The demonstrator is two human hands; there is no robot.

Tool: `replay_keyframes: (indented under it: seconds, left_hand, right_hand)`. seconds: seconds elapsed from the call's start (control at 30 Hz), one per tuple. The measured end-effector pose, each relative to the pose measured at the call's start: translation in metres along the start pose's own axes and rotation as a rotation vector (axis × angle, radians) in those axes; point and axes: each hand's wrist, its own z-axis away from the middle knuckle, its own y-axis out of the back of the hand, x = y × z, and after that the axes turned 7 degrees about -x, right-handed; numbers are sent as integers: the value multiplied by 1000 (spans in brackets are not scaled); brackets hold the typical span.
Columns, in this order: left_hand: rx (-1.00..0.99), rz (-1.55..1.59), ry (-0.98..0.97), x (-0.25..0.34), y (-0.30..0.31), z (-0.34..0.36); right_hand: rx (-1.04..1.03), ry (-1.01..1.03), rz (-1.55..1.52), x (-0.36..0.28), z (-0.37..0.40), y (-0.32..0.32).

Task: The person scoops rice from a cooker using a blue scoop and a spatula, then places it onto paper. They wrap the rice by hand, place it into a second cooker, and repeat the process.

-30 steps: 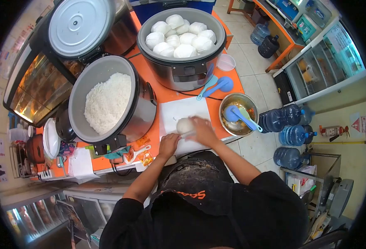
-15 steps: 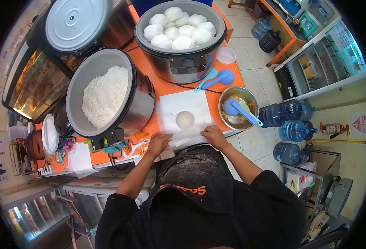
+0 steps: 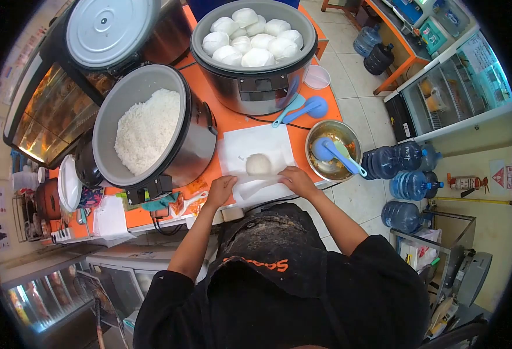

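A small round mound of rice [image 3: 258, 164] sits on a white paper sheet [image 3: 238, 141] on the orange table. My left hand [image 3: 222, 189] pinches the near left corner of the paper, and my right hand [image 3: 297, 181] grips the near right corner. Between them the near edge is lifted and stretched just in front of the mound. Left of the paper stands an open rice cooker [image 3: 195, 134] with loose white rice [image 3: 145, 131] inside. Behind it, another cooker [image 3: 262, 93] is filled with several white paper-wrapped bundles [image 3: 258, 57].
To the right, a steel bowl [image 3: 336, 176] holds orange-flecked food and a blue scoop [image 3: 324, 149]. Behind it lie a blue scoop [image 3: 314, 109] and a teal one [image 3: 291, 108], near a clear plastic cup [image 3: 317, 77]. Water jugs [image 3: 403, 215] stand on the floor at right.
Both hands have moved slightly away from my body with the near edge of the paper, which is now raised and closer to the rice mound.
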Motion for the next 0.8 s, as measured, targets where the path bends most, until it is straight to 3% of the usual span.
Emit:
replay_keyframes:
  seconds: [0.1,0.2,0.3,0.4,0.5,0.6,0.7,0.8]
  left_hand:
    - [24,39,98,-7,-5,1]
    - [70,121,103,-4,-10,3]
    - [82,178,-14,-4,-15,10]
    - [12,115,-59,-2,-14,26]
    - [-45,43,-115,-17,-22,40]
    - [-24,-108,-257,9,-18,52]
    - [71,20,-156,19,-19,52]
    - [76,340,99,8,-23,33]
  right_hand:
    - [176,-67,-79,-7,1,3]
    - [159,-125,-133,-22,-1,10]
    - [135,59,68,-3,-3,2]
    - [59,63,260,-1,7,2]
    - [22,213,396,-3,18,5]
    - [-1,217,273,-15,28,16]
    - [65,145,46,-10,27,15]
    - [142,22,-291,15,9,-4]
